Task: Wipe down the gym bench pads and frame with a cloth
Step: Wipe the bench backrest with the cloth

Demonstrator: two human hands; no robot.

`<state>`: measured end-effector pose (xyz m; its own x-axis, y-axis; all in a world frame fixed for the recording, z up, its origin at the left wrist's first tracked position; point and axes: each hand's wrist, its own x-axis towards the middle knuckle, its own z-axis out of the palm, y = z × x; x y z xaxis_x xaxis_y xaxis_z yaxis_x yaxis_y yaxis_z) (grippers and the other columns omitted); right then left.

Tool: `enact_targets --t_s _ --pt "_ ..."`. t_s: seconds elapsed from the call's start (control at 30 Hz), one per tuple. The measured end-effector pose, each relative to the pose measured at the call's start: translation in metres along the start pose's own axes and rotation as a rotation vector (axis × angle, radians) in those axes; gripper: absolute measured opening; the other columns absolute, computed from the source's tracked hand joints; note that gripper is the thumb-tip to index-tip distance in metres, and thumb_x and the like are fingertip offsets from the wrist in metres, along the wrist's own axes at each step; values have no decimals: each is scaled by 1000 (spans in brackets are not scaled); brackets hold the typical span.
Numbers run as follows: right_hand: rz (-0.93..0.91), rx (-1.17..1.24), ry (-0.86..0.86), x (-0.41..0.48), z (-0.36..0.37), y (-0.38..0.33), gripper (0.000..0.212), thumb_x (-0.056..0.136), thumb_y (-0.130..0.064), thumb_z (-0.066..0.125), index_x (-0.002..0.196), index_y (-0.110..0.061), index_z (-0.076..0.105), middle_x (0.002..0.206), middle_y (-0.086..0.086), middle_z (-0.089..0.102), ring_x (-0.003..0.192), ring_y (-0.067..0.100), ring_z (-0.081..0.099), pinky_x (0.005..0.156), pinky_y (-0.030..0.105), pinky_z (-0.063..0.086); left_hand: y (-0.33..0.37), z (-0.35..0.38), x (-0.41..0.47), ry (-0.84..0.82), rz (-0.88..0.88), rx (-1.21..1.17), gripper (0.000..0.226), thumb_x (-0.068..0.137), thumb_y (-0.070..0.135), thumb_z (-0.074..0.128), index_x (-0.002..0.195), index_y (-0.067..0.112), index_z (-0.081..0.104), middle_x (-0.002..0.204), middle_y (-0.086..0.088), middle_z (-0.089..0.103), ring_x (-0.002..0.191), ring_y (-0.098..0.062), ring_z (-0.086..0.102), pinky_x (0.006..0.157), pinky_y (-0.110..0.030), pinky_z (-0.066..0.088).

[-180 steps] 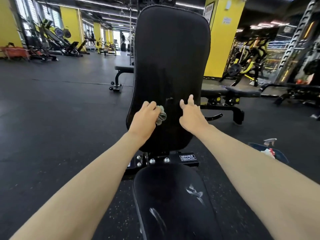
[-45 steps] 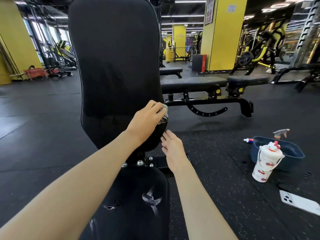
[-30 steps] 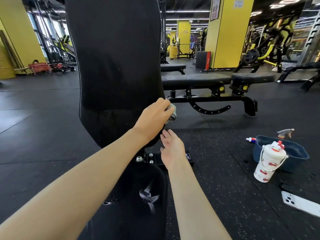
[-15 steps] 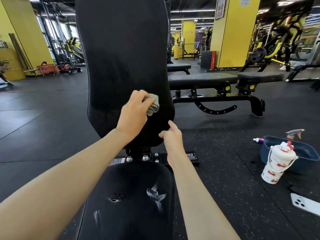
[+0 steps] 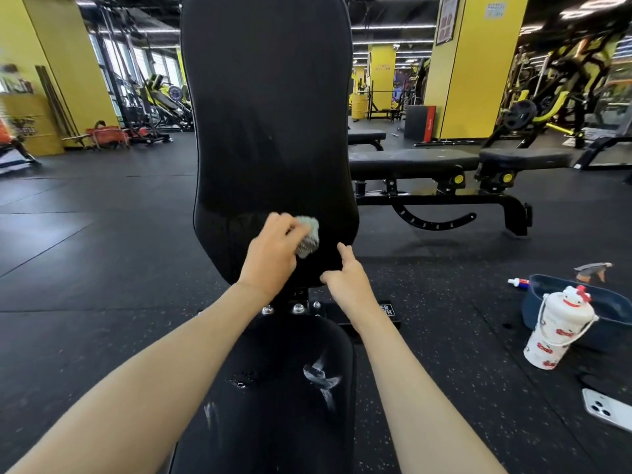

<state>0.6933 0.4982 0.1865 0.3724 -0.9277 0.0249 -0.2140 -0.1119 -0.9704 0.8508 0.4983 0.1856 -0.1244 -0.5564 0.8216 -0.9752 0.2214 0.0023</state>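
Note:
The black upright back pad [image 5: 270,124] of the gym bench stands straight ahead of me. Below it lies the black seat pad [image 5: 273,398], worn and torn with pale marks. Bolted frame hardware [image 5: 297,307] joins the two. My left hand [image 5: 270,258] grips a bunched grey-green cloth [image 5: 307,236] and presses it against the lower part of the back pad. My right hand [image 5: 349,278] rests on the lower right edge of the back pad with its fingers extended, holding nothing.
On the floor at right stand a dark blue tub [image 5: 608,309], a white bottle with red print [image 5: 557,330], a spray bottle [image 5: 591,270] and a white phone [image 5: 608,410]. A flat black bench [image 5: 444,176] stands behind at right. Gym machines and yellow pillars fill the background.
My left hand has carried the cloth from the pad's right edge inward and slightly down across the lower back pad. My right hand has stayed at the pad's lower right edge. My view has shifted right.

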Motion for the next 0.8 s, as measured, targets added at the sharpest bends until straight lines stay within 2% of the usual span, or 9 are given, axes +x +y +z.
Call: enact_targets --t_s 0.07,0.13,0.2,0.3,0.43,0.5,0.6,0.7,0.8 --pt "-74 -177 20 1 8 2 74 92 1 47 154 -17 13 162 -3 -2 146 22 19 107 26 29 -2 -7 17 142 -118 -18 36 76 -9 45 102 2 67 93 -10 58 88 -19 43 46 -30 46" --pt "-151 -365 48 2 18 5 77 90 2 48 155 -15 10 162 -2 -10 146 21 18 120 41 13 -3 -5 22 169 -146 8 36 78 -6 40 101 3 67 92 -9 57 87 -19 43 45 -28 44" --pt "-211 -464 52 3 26 7 78 89 1 47 155 -15 8 161 -3 -13 146 19 20 121 44 3 -3 3 12 123 -110 50 32 75 -12 49 95 4 68 88 -7 58 84 -18 41 42 -29 44" --pt "-252 -509 21 6 32 10 77 90 -2 46 155 -16 7 161 -3 -13 147 19 16 120 45 2 -6 10 -11 -19 -61 52 39 62 -20 62 91 5 69 85 -5 58 81 -15 39 40 -33 46" --pt "-248 -551 -1 9 32 13 77 90 -1 46 155 -16 7 161 -3 -15 148 18 8 121 46 -1 -19 -3 -24 -199 117 68 45 57 -21 66 94 5 69 88 -5 55 81 -16 40 37 -33 47" --pt "-238 -554 0 10 31 13 78 90 -1 46 155 -16 6 161 -3 -15 148 17 9 120 46 -3 -24 -14 -21 -125 109 51 42 65 -18 57 99 4 69 94 -3 51 84 -17 42 38 -31 47" --pt "-214 -549 0 12 34 10 77 91 -1 46 155 -17 7 161 0 -14 143 19 26 119 46 -3 -28 -27 -2 111 -73 19 41 79 1 35 102 3 69 94 -9 57 88 -19 44 47 -27 45" --pt "-215 -576 5 12 39 9 77 91 -2 48 155 -17 8 161 5 -14 138 24 35 118 48 -1 -35 -28 5 143 -161 64 35 76 -9 47 100 2 69 91 -11 59 87 -21 43 49 -27 42" --pt "-217 -607 11 13 43 10 78 91 -4 50 155 -19 8 160 6 -17 141 25 29 118 49 0 -37 -20 -10 43 -102 79 43 62 -23 57 94 2 69 85 -10 58 81 -19 37 45 -31 45"
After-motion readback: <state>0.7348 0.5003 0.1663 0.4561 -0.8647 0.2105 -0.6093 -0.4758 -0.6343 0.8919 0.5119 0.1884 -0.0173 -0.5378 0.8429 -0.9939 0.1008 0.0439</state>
